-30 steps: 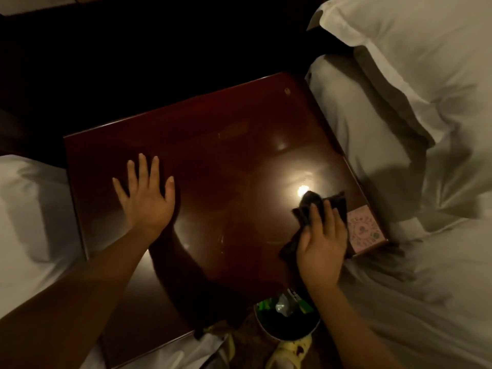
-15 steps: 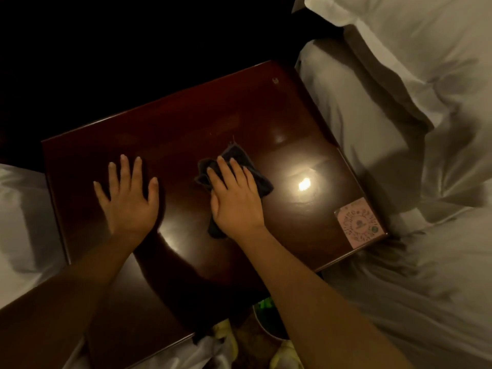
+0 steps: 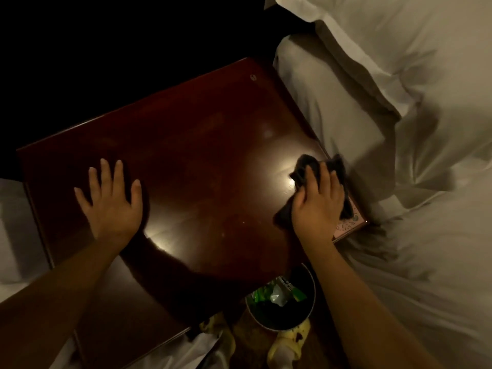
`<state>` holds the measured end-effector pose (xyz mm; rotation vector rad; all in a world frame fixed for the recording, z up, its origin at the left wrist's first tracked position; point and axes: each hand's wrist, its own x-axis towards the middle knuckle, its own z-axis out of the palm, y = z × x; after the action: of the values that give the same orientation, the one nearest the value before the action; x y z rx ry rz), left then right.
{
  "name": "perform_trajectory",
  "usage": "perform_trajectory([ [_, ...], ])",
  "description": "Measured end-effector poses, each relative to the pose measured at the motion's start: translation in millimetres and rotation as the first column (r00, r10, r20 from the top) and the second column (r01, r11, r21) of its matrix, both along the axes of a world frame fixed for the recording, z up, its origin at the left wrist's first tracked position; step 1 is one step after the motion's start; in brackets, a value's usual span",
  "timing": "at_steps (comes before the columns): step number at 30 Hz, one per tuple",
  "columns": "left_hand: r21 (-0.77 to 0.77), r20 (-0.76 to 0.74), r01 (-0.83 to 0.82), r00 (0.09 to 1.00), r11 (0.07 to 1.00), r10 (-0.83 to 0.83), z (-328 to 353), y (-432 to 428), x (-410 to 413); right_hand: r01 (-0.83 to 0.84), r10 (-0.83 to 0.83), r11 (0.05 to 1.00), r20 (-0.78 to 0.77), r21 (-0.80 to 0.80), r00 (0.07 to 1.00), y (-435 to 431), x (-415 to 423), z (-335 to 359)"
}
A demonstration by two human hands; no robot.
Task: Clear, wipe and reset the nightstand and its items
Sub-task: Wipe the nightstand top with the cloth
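Note:
The dark glossy wooden nightstand (image 3: 202, 145) fills the middle of the view. My left hand (image 3: 113, 201) lies flat on its left part with fingers spread, holding nothing. My right hand (image 3: 318, 202) presses a dark cloth (image 3: 306, 163) onto the top near the right edge. The cloth and hand partly cover a pink patterned card (image 3: 348, 226) stuck at the near right corner.
A bed with white sheets (image 3: 426, 262) and pillows (image 3: 399, 49) borders the nightstand's right side. More white bedding (image 3: 13, 235) lies at the left. A small bin (image 3: 282, 299) with green wrappers stands on the floor below the front edge, beside yellow slippers (image 3: 292, 342).
My right hand swept the cloth from the near right corner to the middle of the top, then back to the right edge over the pink card. My left hand stayed flat.

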<state>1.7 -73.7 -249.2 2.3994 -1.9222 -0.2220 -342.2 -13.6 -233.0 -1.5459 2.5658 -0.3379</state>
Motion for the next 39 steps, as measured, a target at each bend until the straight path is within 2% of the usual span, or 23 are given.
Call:
perform_trajectory([
  [3, -0.002, 0.008, -0.015, 1.0, 1.0, 0.015, 1.7, -0.2, -2.2, 0.179, -0.179, 0.984, -0.005, -0.001, 0.984, 20.1, 25.2, 1.3],
  [5, 0.011, 0.011, -0.017, 1.0, 1.0, 0.017, 3.0, 0.0, -3.8, 0.2, -0.201, 0.979, -0.001, 0.048, 0.98, 32.0, 56.5, 3.6],
  [8, 0.024, 0.012, -0.026, 1.0, 0.999, 0.026, 5.8, 0.2, -6.0, 0.13, -0.134, 0.983, 0.017, 0.127, 0.991, 39.1, 102.8, 5.1],
  [12, 0.035, 0.009, -0.017, 1.0, 0.999, 0.017, 8.5, -1.1, -8.7, 0.128, -0.134, 0.979, 0.026, 0.16, 0.991, 26.6, 133.4, 4.5],
  [16, 0.035, 0.009, -0.022, 1.0, 0.999, 0.022, 8.4, -0.3, -7.4, 0.002, -0.002, 0.988, -0.003, 0.153, 1.0, 7.4, 152.2, 3.3],
  [25, 0.057, 0.04, -0.011, 0.999, 0.998, 0.008, 2.9, -0.8, -3.7, -0.133, 0.125, 0.986, 0.085, 0.098, 0.989, -133.5, 189.0, -4.8],
  [32, 0.053, -0.006, -0.018, 1.0, 0.998, 0.018, 9.1, -1.6, -4.9, -0.219, 0.213, 0.974, 0.104, 0.05, 0.971, -230.0, 190.1, -5.4],
  [39, 0.063, -0.009, -0.015, 1.0, 0.998, 0.016, 9.0, -2.9, -3.6, -0.326, 0.323, 0.945, 0.068, 0.038, 0.944, -248.0, 156.9, 1.1],
])
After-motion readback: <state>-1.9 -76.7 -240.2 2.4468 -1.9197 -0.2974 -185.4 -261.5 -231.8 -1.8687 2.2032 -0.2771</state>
